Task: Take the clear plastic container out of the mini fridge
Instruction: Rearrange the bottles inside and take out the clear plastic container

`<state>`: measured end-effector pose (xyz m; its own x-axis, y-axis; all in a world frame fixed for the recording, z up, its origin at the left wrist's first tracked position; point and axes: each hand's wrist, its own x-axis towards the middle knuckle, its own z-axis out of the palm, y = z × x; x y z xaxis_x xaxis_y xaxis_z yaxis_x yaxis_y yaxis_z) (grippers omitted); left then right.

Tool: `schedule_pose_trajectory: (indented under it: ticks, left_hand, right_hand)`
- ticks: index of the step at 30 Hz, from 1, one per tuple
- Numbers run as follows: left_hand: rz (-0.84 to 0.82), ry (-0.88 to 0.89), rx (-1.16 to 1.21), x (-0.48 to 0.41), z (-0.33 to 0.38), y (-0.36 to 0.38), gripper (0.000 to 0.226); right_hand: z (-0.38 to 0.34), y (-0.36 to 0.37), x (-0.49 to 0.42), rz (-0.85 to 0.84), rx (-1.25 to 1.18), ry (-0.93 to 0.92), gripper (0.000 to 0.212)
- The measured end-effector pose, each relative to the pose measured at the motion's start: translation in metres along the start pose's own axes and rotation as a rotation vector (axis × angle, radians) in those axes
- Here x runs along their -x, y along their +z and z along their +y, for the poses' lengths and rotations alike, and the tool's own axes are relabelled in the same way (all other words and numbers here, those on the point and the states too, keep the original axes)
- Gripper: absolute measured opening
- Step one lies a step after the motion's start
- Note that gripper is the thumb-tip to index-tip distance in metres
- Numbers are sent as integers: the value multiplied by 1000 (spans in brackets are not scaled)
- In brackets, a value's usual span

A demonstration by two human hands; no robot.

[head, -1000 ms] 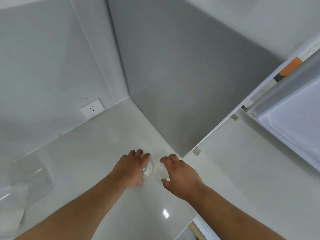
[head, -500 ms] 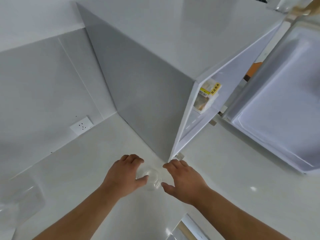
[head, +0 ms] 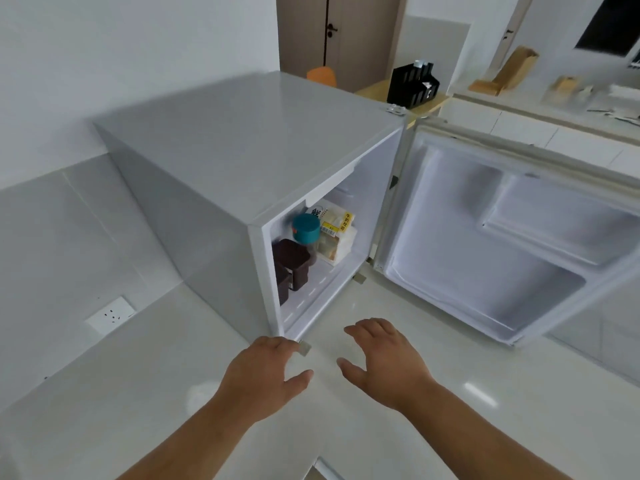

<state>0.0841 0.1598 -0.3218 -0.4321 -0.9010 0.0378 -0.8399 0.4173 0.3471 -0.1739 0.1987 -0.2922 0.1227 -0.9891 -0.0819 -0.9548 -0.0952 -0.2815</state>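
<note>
Hands: left hand [head: 266, 372] and right hand [head: 382, 358] are hovering over the counter [head: 138, 393] just in front of the mini fridge [head: 242, 161], both spread and holding nothing.
Clear plastic container: cannot be made out; its place, long axis and heading cannot be told.
Fridge door [head: 502, 244]: is standing wide open to the fridge's right, shelves bare.
Fridge contents: dark brown lidded boxes [head: 291, 265] are sitting at the front left, a teal-lidded jar [head: 306, 228] behind them, packaged bread [head: 337, 237] toward the back.
</note>
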Motion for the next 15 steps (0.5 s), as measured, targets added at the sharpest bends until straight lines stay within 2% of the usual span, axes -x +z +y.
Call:
schedule_pose_trajectory:
  ticks: [10,15]
  left_hand:
    - [15,95,-21,-69,98,-54,85]
    - [153,196,-72,-105,139,-114,83]
  right_hand:
    - [46,-95,14,156,54,46,79]
    - [60,-153,12,283,107,55,83]
